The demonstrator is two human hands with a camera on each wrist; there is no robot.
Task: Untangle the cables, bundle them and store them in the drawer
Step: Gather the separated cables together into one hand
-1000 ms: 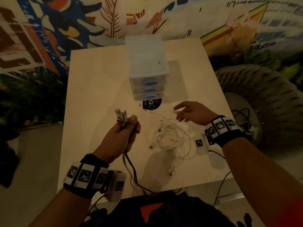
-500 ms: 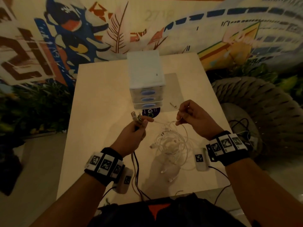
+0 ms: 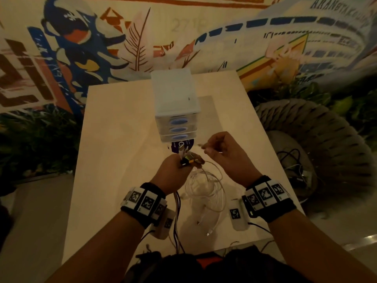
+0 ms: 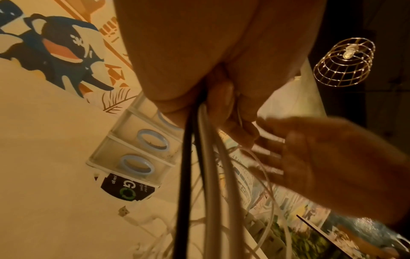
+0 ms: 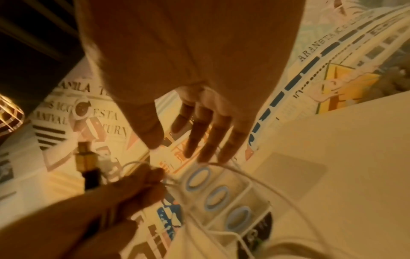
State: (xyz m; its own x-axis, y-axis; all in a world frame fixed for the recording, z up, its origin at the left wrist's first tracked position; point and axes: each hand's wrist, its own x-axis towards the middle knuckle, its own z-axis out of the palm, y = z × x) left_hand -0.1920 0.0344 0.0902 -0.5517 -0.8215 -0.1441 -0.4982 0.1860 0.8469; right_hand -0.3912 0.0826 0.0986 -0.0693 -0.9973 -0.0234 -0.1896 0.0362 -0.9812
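Right hand [image 5: 199, 105], fingers straight, above thin white cable [image 5: 244, 172] (drawer unit [image 5: 221, 198] below).

Pale table [image 3: 114, 152]: drawer unit [image 3: 175, 111], cables [image 3: 206, 193].

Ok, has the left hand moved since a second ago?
Yes. The left hand, holding the cables, has moved right and toward the drawer unit, ending directly in front of it.

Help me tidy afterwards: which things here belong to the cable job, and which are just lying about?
Job:
left hand gripping dark cables
right hand
white cable tangle
drawer unit

Lying about:
round sticker under the unit
woven chair
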